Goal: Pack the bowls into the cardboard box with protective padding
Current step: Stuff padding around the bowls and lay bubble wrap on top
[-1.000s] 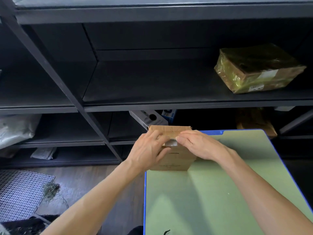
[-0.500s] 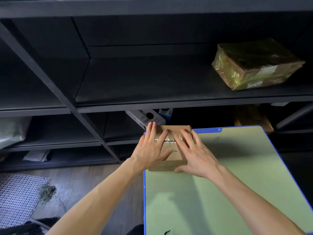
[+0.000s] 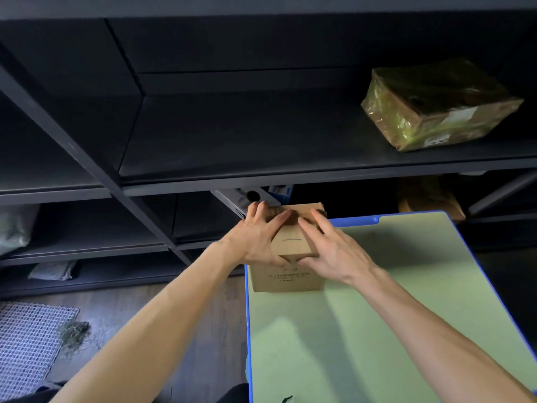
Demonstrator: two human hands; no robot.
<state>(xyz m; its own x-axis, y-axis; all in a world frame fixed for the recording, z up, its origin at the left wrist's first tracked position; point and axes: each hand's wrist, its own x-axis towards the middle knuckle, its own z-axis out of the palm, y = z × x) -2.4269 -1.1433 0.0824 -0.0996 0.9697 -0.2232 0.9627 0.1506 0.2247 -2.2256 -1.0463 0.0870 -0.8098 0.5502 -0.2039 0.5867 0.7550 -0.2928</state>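
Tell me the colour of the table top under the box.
Light green table top, blue rim; head view shows it.

The cardboard box (image 3: pixel 287 274) sits at the far left corner of the bench (image 3: pixel 377 315). The left hand (image 3: pixel 255 241) lies on the left of its top and the right hand (image 3: pixel 334 254) on the right. A shelving unit (image 3: pixel 261 135) stands behind the bench, with a parcel (image 3: pixel 436 109) on a shelf to the right. A mat (image 3: pixel 26 344) lies on the floor, left of the bench.

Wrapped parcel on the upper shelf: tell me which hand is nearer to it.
Right. The right hand rests on the cardboard box, below and left of the wrapped parcel; the left hand rests on the box's other side, farther left.
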